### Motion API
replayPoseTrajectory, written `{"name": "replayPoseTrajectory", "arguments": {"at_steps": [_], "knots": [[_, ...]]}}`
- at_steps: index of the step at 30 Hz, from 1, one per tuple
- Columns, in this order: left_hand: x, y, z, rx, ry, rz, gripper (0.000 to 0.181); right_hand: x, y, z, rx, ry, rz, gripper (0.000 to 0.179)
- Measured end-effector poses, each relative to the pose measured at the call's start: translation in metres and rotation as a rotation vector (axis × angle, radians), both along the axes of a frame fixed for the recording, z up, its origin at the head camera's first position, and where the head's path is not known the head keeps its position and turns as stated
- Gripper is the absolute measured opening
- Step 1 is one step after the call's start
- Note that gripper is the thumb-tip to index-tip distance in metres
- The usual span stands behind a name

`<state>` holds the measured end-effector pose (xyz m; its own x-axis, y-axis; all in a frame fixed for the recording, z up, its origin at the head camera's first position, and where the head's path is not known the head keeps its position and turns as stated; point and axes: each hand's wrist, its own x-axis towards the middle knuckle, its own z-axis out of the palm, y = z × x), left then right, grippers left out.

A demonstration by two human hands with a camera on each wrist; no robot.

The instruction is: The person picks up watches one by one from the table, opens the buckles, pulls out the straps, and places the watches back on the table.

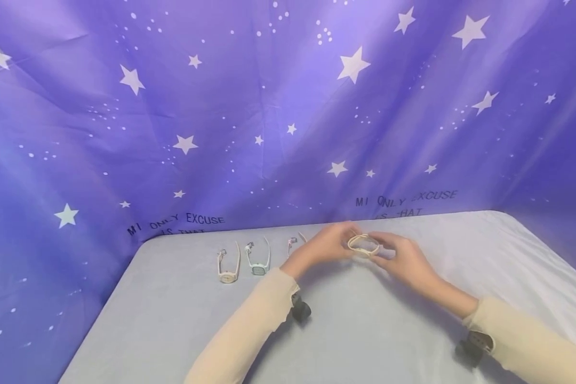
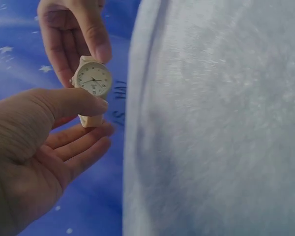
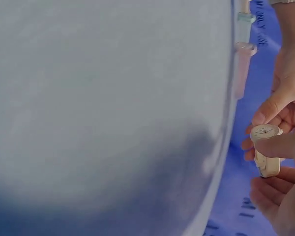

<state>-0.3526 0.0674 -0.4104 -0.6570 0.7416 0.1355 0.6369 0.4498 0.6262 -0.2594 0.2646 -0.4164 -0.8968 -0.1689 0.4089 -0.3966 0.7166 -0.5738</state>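
Note:
A cream wristwatch (image 2: 94, 78) with a round pale dial is held up between both hands, its strap bent into a loop. My left hand (image 1: 333, 241) pinches one side of it, thumb over the dial's edge in the left wrist view and fingers behind the strap. From the other side my right hand (image 1: 405, 258) grips the watch between thumb and fingers. In the right wrist view the right thumb crosses just below the dial, with the strap hanging under it.
Left of the hands, a cream watch (image 1: 228, 278) and a pale green watch (image 1: 258, 270) lie with straps undone on the grey-covered table (image 1: 355, 330). A pink watch (image 1: 292, 241) is partly hidden behind the left arm. A purple star-printed curtain (image 1: 288, 96) hangs along the table's far edge.

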Motion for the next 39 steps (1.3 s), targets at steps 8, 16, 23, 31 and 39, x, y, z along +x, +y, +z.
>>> {"name": "replayPoseTrajectory", "arguments": {"at_steps": [8,16,23,31,39], "knots": [[0.008,-0.031,0.022,0.189,-0.216,0.094,0.054,-0.004,-0.024,0.016,-0.141,0.017,0.074,0.054],[0.006,-0.066,0.044,0.362,-0.543,0.103,0.057,-0.014,-0.042,0.050,-0.394,-0.317,0.140,0.063],[0.007,-0.089,0.043,0.459,-0.813,0.155,0.056,-0.019,-0.054,0.054,-0.499,-0.517,0.159,0.068],[0.017,-0.102,0.040,0.581,-0.848,0.229,0.038,-0.022,-0.068,0.050,-0.544,-0.537,0.149,0.068],[0.029,-0.112,0.040,0.661,-0.741,0.321,0.039,-0.021,-0.090,0.054,-0.610,-0.492,0.145,0.063]]}}
